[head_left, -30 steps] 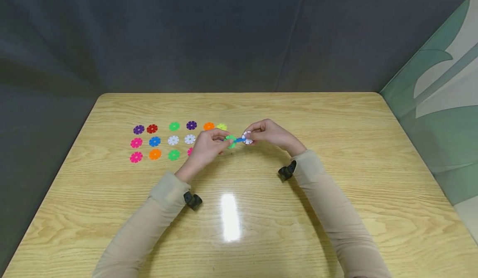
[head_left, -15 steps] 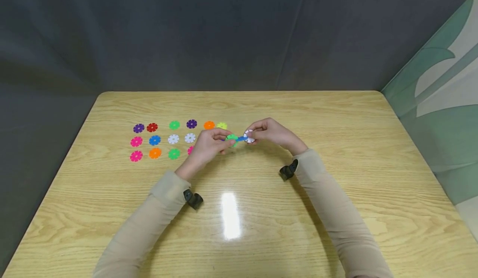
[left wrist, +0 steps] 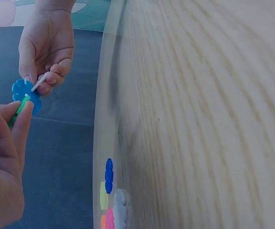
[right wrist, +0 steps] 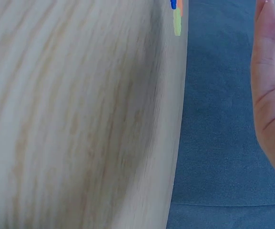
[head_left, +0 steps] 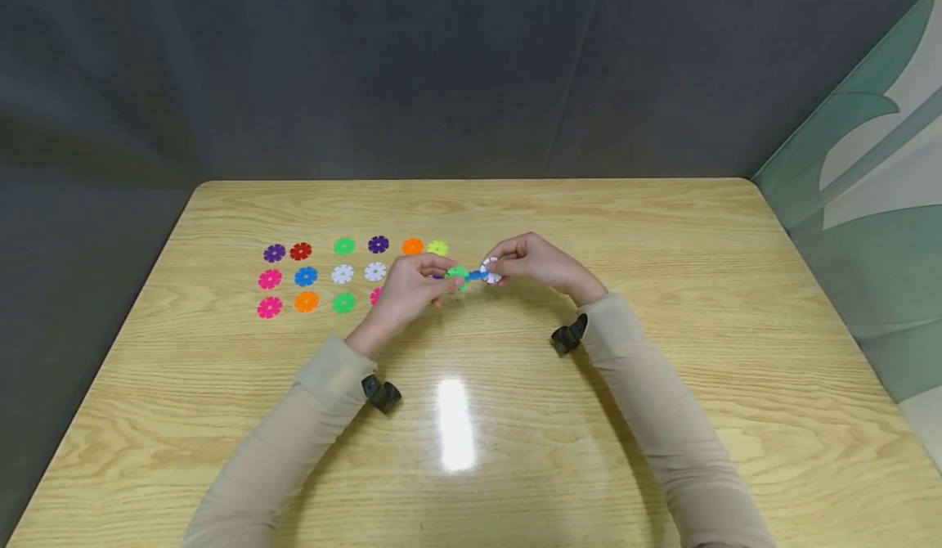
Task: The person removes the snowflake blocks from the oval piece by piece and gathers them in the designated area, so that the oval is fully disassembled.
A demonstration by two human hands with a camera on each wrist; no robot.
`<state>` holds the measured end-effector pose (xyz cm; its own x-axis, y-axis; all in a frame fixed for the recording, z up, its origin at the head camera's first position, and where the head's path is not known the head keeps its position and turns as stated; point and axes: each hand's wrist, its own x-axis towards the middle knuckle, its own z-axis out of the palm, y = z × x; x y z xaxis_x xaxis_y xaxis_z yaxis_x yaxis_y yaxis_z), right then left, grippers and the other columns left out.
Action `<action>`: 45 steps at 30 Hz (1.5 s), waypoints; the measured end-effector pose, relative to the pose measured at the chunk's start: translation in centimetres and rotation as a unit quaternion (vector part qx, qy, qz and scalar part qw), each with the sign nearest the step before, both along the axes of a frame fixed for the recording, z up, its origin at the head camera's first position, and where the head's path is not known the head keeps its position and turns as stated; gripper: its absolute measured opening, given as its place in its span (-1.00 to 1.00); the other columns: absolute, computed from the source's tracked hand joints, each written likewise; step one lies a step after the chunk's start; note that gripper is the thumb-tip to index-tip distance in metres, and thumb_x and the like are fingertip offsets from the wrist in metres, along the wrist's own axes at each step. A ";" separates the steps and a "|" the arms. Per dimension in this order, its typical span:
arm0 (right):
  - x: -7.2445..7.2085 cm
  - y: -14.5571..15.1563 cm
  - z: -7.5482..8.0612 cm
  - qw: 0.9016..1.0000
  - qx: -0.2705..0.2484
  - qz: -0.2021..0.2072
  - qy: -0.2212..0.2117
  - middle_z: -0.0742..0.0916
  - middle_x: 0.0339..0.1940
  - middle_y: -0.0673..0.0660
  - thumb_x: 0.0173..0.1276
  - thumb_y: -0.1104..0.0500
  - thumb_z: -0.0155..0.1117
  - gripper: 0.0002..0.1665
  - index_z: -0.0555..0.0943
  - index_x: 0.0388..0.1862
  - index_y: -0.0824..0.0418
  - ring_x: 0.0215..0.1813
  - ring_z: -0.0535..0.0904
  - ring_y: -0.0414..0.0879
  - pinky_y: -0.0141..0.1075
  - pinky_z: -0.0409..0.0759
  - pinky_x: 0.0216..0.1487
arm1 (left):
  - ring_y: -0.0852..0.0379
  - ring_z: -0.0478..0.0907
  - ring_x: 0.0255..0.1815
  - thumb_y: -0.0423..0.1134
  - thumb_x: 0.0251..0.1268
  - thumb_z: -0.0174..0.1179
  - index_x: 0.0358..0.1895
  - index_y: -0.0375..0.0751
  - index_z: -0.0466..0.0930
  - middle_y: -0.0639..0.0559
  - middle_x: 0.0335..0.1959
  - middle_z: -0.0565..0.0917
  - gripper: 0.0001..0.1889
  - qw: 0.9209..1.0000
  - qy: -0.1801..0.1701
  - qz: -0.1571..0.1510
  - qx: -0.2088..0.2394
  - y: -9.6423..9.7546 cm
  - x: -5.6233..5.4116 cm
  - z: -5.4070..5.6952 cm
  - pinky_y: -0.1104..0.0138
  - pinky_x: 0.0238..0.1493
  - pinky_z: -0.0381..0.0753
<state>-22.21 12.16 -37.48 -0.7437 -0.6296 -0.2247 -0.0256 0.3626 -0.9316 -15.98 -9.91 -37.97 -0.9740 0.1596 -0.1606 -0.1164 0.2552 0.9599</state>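
In the head view, three notched plastic snowflake discs are linked in a short chain between the hands, above the table. My left hand (head_left: 408,290) pinches the green disc (head_left: 458,276) between thumb and fingers. At the other end, my right hand (head_left: 543,268) pinches the white disc (head_left: 491,271). Between them sits the blue disc (head_left: 475,276), turned nearly edge-on. From the left wrist, the blue disc (left wrist: 20,90) shows its broad face, with the green disc (left wrist: 19,112) and white disc (left wrist: 39,82) set crosswise to it. Fingers partly cover the green and white discs.
Loose discs lie flat in rows on the wooden table (head_left: 662,352) at the left, among them a red disc (head_left: 300,251), an orange disc (head_left: 306,302) and a yellow disc (head_left: 437,248). My left hand overlaps some of them. A dark curtain (head_left: 471,74) hangs behind the table.
The linked discs and my right hand have shifted very slightly to the right over the last second. Both hands keep their grips, and the loose discs stay in place.
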 end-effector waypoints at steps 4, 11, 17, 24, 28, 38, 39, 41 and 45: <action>0.0 0.3 0.2 1.000 -0.003 -0.008 0.004 0.75 -0.39 -0.12 0.42 0.19 0.13 -0.69 0.60 -0.05 0.42 -0.17 0.70 -0.03 -0.04 0.65 0.04 | 0.12 0.53 -0.63 -0.28 0.18 0.31 -0.02 -0.32 0.63 -0.25 -0.10 0.71 -0.69 1.000 0.012 0.007 -0.024 -0.5 -0.1 -0.2 0.35 -0.52 0.61; -0.2 1.5 0.9 0.999 -0.006 -0.045 0.000 0.75 -0.36 -0.09 0.42 0.18 0.12 -0.71 0.58 -0.03 0.37 -0.13 0.72 0.02 0.05 0.59 0.14 | 0.04 0.66 -0.43 -0.30 0.22 0.27 0.08 -0.36 0.55 -0.30 -0.07 0.68 -0.63 0.999 -0.021 0.030 0.010 -1.9 -0.4 -1.0 0.34 -0.38 0.68; -0.4 1.6 0.7 0.999 -0.013 -0.048 -0.006 0.76 -0.38 -0.12 0.43 0.18 0.12 -0.68 0.57 0.00 0.40 -0.17 0.73 -0.03 0.06 0.56 0.17 | 0.17 0.63 -0.47 -0.30 0.29 0.21 0.14 -0.35 0.53 -0.25 -0.09 0.65 -0.63 0.999 -0.027 0.033 0.008 -1.8 -0.6 -1.2 0.38 -0.32 0.70; -0.3 1.5 0.8 0.998 -0.002 -0.058 -0.011 0.75 -0.42 -0.17 0.43 0.14 0.11 -0.64 0.55 0.03 0.40 -0.14 0.73 -0.03 0.00 0.56 0.20 | 0.15 0.61 -0.41 -0.34 0.38 0.10 0.18 -0.28 0.53 -0.24 0.07 0.59 -0.66 0.999 -0.028 0.007 -0.027 -1.7 -0.7 -1.6 0.42 -0.30 0.68; -0.3 1.5 0.8 0.998 0.000 -0.059 -0.008 0.75 -0.42 -0.16 0.44 0.14 0.11 -0.64 0.56 0.04 0.40 -0.14 0.72 0.01 0.00 0.56 0.20 | 0.08 0.57 -0.37 -0.34 0.36 0.12 0.15 -0.27 0.56 -0.24 0.00 0.63 -0.68 0.999 -0.026 -0.003 -0.043 -1.6 -0.6 -1.7 0.42 -0.32 0.64; -0.4 1.5 0.7 0.998 0.002 -0.060 -0.007 0.75 -0.36 -0.16 0.44 0.13 0.12 -0.65 0.57 0.03 0.37 -0.09 0.72 0.06 -0.04 0.56 0.21 | 0.19 0.57 -0.33 -0.44 0.26 0.18 0.07 -0.40 0.56 -0.30 0.00 0.62 -0.69 0.995 -0.060 -0.009 -0.084 -1.4 -1.1 -2.5 0.46 -0.30 0.65; -0.4 1.5 0.7 0.998 0.001 -0.060 -0.007 0.75 -0.36 -0.16 0.44 0.13 0.12 -0.65 0.57 0.03 0.38 -0.09 0.72 0.05 -0.04 0.56 0.22 | 0.19 0.57 -0.32 -0.46 0.25 0.17 0.08 -0.41 0.55 -0.31 0.00 0.62 -0.68 0.995 -0.061 -0.012 -0.083 -1.4 -1.1 -2.6 0.47 -0.29 0.65; -0.3 1.4 0.8 0.998 0.000 -0.059 -0.008 0.75 -0.37 -0.16 0.44 0.14 0.11 -0.65 0.56 0.03 0.38 -0.09 0.72 0.04 -0.04 0.55 0.22 | 0.18 0.57 -0.30 -0.49 0.23 0.16 0.10 -0.45 0.53 -0.34 0.01 0.61 -0.65 0.995 -0.062 -0.016 -0.077 -1.4 -1.1 -2.8 0.47 -0.29 0.66; -0.4 1.4 0.9 0.998 0.005 -0.059 -0.006 0.75 -0.40 -0.18 0.44 0.13 0.10 -0.64 0.56 0.04 0.39 -0.10 0.72 0.03 -0.03 0.55 0.22 | 0.17 0.56 -0.31 -0.52 0.20 0.15 0.10 -0.46 0.53 -0.35 0.00 0.61 -0.64 0.994 -0.060 -0.027 -0.082 -1.4 -1.2 -2.9 0.49 -0.31 0.64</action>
<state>-22.57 13.56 -36.61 -0.8098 -0.5354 -0.2398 0.0285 0.3725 -0.9276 -17.15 -11.30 -40.84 -0.9367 0.1739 -0.3040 -0.2096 0.4170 0.8844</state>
